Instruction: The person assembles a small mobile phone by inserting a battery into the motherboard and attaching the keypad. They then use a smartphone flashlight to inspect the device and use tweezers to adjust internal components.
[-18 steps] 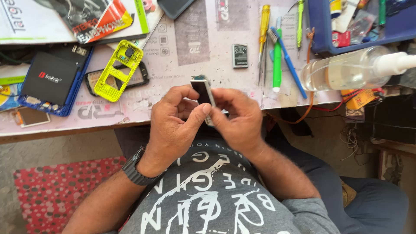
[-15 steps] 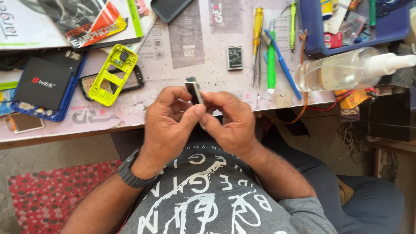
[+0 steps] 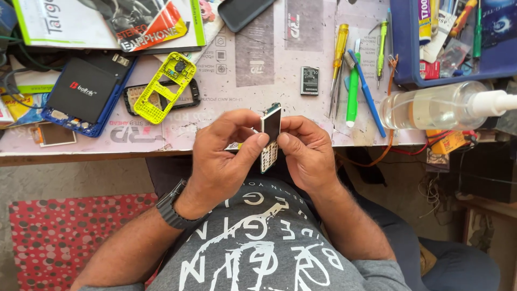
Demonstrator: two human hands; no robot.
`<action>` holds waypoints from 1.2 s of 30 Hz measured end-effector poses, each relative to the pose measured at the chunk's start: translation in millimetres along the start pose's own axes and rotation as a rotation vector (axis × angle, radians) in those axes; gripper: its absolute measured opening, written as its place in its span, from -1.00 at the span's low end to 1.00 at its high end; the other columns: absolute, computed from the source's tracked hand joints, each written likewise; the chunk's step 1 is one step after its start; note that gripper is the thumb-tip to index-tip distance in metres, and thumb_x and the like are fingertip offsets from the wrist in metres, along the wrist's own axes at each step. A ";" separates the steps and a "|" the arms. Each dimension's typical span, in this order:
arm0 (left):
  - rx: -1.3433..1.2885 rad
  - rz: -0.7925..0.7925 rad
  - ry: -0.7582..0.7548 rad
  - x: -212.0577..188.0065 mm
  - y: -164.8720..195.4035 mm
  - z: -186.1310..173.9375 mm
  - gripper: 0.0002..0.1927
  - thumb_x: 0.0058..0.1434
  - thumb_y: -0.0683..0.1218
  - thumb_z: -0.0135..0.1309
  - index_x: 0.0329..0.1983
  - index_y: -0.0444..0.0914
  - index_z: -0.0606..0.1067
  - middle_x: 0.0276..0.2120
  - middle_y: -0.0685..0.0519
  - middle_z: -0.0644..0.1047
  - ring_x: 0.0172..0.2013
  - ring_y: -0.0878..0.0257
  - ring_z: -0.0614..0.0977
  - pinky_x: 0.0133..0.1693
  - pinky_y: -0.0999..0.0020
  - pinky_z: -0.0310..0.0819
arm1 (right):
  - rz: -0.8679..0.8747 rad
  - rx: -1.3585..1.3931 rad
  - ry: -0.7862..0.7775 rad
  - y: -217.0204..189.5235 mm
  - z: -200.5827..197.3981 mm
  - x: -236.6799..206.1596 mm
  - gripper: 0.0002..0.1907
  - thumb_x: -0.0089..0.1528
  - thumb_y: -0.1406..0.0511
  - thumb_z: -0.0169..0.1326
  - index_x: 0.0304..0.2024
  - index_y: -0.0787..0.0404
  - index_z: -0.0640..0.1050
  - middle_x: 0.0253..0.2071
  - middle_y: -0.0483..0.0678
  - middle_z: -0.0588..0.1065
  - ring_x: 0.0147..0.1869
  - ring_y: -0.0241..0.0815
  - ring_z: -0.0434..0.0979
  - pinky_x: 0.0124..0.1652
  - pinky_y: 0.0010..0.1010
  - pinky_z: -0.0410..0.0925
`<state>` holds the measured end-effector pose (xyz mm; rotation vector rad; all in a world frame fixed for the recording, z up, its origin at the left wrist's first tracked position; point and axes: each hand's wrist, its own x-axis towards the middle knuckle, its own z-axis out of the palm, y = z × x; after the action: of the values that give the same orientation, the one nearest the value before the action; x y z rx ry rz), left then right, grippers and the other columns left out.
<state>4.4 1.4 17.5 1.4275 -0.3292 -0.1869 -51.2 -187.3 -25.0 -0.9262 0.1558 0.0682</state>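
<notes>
A small keypad phone [image 3: 270, 137] is pinched between both hands just in front of the near edge of the surface [image 3: 215, 129], above the lap. It is gripped on one long edge by the left hand [image 3: 226, 156], thumb pressed across the keypad, and on the other by the curled fingers of the right hand [image 3: 307, 153]. Compared with half a second ago, the phone is turned further edge-on and tilted, with its dark screen end raised toward the surface; the hands are kept closed around it at the same spot. Beyond the left hand, a yellow phone frame [image 3: 159, 86] is seen lying on the surface. Beyond the right hand lie a small grey battery [image 3: 309, 81] and a green pen [image 3: 353, 91]; a clear spray bottle [image 3: 436, 105] lies well to the right.
</notes>
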 end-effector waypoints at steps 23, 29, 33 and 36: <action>-0.388 -0.157 -0.013 12.7 -25.4 -4.3 -0.72 0.34 -0.23 0.17 0.04 -0.38 0.39 0.01 -0.07 0.57 -0.15 0.30 0.68 -0.08 0.41 0.65 | -0.323 -0.860 -0.070 -26.9 50.7 8.3 -0.79 0.44 0.42 0.04 0.12 0.33 0.52 -0.06 0.01 0.58 -0.03 -0.22 0.66 -0.01 -0.45 0.54; -0.562 -0.394 -0.018 23.2 -27.1 -14.5 -0.78 0.38 -0.17 0.09 -0.01 -0.39 0.42 -0.02 -0.14 0.58 -0.27 0.25 0.66 -0.15 0.33 0.65 | -0.620 -1.731 0.041 -77.8 19.9 44.7 -0.72 0.21 0.41 0.32 -0.05 0.26 0.58 -0.14 0.07 0.58 -0.01 0.09 0.56 0.01 -0.11 0.40; -0.747 -0.478 -0.049 27.5 -25.6 -16.0 -0.74 0.45 -0.05 -0.05 -0.01 -0.36 0.38 -0.04 -0.19 0.58 -0.30 0.22 0.68 -0.20 0.24 0.68 | -0.360 -1.910 -0.020 -98.8 -7.5 71.4 -0.47 0.07 0.27 0.42 0.05 0.30 0.58 -0.06 0.19 0.51 0.01 0.15 0.54 0.00 -0.09 0.38; -0.843 -0.450 -0.091 29.1 -28.1 -15.9 -0.65 0.49 0.05 -0.11 0.01 -0.36 0.37 -0.04 -0.21 0.58 -0.38 0.20 0.66 -0.30 0.24 0.65 | -0.239 -1.962 -0.063 -98.2 -11.2 83.5 -0.44 -0.01 0.23 0.45 0.00 0.27 0.60 -0.04 0.20 0.50 0.00 0.16 0.53 -0.04 -0.08 0.37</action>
<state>39.0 3.1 -8.8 0.6346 0.0208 -0.6734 42.4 -255.9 32.4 -2.8855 -0.1597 0.0066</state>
